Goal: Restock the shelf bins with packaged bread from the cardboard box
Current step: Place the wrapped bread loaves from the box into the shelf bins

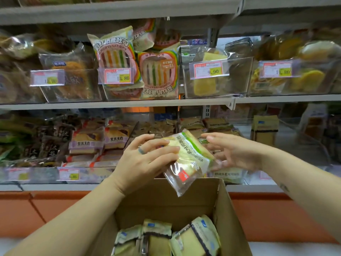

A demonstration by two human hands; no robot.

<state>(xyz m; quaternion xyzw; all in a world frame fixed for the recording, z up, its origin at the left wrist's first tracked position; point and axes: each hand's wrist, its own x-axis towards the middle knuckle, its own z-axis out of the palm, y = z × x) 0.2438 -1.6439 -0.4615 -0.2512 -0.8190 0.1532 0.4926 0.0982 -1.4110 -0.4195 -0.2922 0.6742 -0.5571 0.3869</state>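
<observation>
1. The left hand (147, 157) grips a bread pack (190, 159), fingers curled across its front and a ring on one finger
2. The right hand (234, 152) is spread, its straight fingers touching the pack's right edge
3. The pack is held tilted in the air, above the open cardboard box (166, 198) and in front of the lower shelf bins (88, 174)
4. More packaged bread (184, 237) stands upright in the box
5. Clear upper bins (215, 78) carry price tags (118, 76)

cardboard box (227, 209): cut off below | left price tag (47, 77): digits blurred
</observation>
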